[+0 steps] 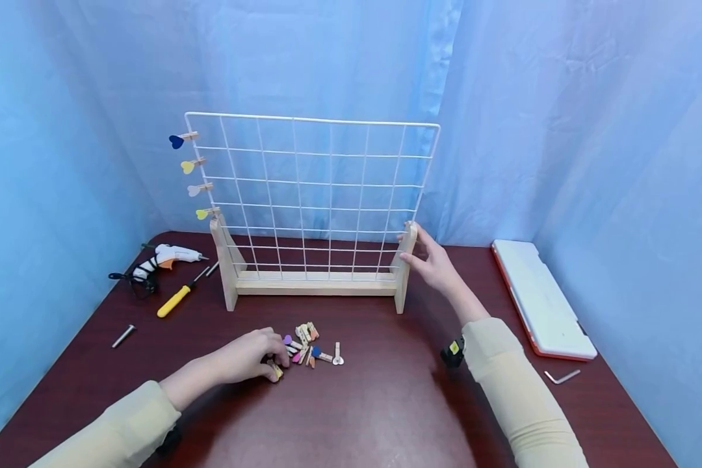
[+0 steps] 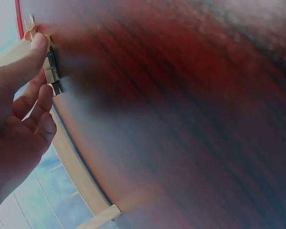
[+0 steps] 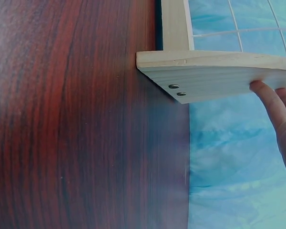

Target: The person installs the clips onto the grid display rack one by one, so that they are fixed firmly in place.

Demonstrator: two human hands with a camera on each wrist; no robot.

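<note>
My left hand (image 1: 248,355) pinches a small wooden clothespin (image 1: 277,372) with a yellow piece on it, at the near left of a pile of clothespins (image 1: 303,351) with coloured decorations. The left wrist view shows thumb and fingertips (image 2: 39,42) at clothespins, which partly overlap there. A white wire grid (image 1: 330,179) stands upright in a wooden stand (image 1: 316,284). Around the stand's right side post (image 3: 214,76) my right hand (image 1: 435,265) holds on, thumb in front and fingers partly hidden behind. Several heart clothespins (image 1: 194,190) are clipped down the grid's left edge.
On the left lie a glue gun (image 1: 175,255) with its cord, a yellow-handled screwdriver (image 1: 175,301) and a bolt (image 1: 123,336). A white and red case (image 1: 544,296) and a hex key (image 1: 561,377) lie at the right. Blue curtains (image 1: 339,58) surround the dark table (image 1: 374,416).
</note>
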